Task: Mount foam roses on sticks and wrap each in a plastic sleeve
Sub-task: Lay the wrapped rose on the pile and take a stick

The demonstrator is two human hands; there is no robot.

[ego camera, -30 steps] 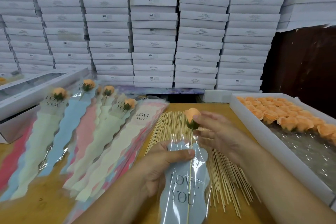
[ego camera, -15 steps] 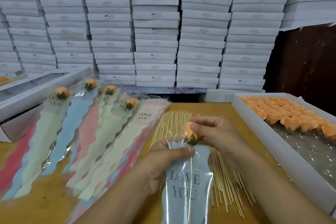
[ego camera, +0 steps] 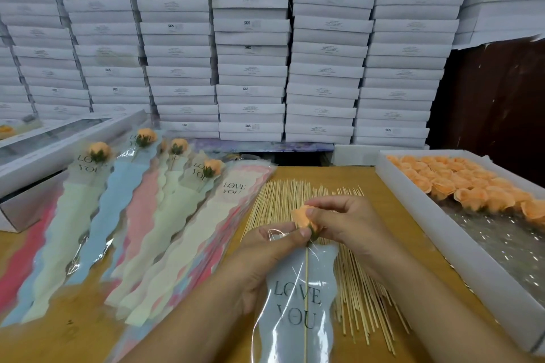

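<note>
1. Peach foam rose (ego camera: 303, 216) sits on top of a thin wooden stick (ego camera: 306, 280), just above the mouth of a clear plastic sleeve (ego camera: 298, 303) printed LOVE YOU
2. Right hand (ego camera: 351, 224) pinches the rose head, its fingers (ego camera: 320, 216) curled round the petals from the right
3. Left hand (ego camera: 265, 259) grips the top edge of the sleeve, its thumb pressing the plastic just left of the rose's green base; the other fingers lie behind the sleeve and cannot be seen
4. The stick runs down inside the sleeve, past the lettering, toward the near edge of the table (ego camera: 339, 175)
5. Under and to the right of the sleeve lies a spread of loose bamboo sticks (ego camera: 362, 298) on the table
6. Left of the sleeve is a fanned pile of empty pastel sleeves (ego camera: 188, 239), and farther left four wrapped roses (ego camera: 100, 152) lie side by side
7. Right of the sleeve stands a white tray (ego camera: 418, 215) holding rows of loose peach rose heads (ego camera: 460, 186)
8. Beyond the table, behind all of this, rises a wall of stacked white boxes (ego camera: 250, 47)
</note>
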